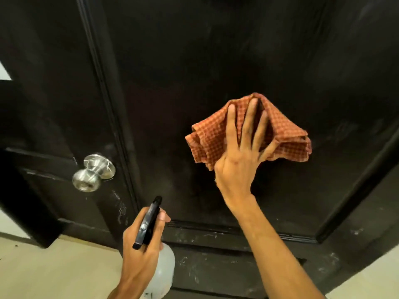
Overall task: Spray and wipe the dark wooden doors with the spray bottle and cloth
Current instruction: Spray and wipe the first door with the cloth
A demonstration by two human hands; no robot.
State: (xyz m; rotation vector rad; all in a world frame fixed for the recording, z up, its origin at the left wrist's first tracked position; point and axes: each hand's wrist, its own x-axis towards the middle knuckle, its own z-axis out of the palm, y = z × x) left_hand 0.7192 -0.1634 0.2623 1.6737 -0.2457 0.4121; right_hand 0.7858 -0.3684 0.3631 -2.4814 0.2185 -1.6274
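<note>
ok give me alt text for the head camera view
A right hand presses an orange checked cloth against a dark wooden door, fingers spread and straight. Lower left, the left hand grips a spray bottle with its black nozzle aimed toward the door; a silver door knob sits further left.

Bearing surface: dark brown wooden door (194, 61), a flat central panel inside a raised moulded frame, filling most of the view. Finish is dull, with faint pale smears at upper right. White scuffs and scratches run along the bottom rail and the lower left stile. A round brushed-metal door knob (93, 173) is fixed to the left stile. A red-and-tan checked cloth (207, 137), bunched in folds, lies against the central panel right of centre. The right hand (235, 167) presses it there, fingers straight and spread. A pale cream floor (43, 272) shows at the door's foot, lower left and lower right corner. A few dark specks on it, far left.
</note>
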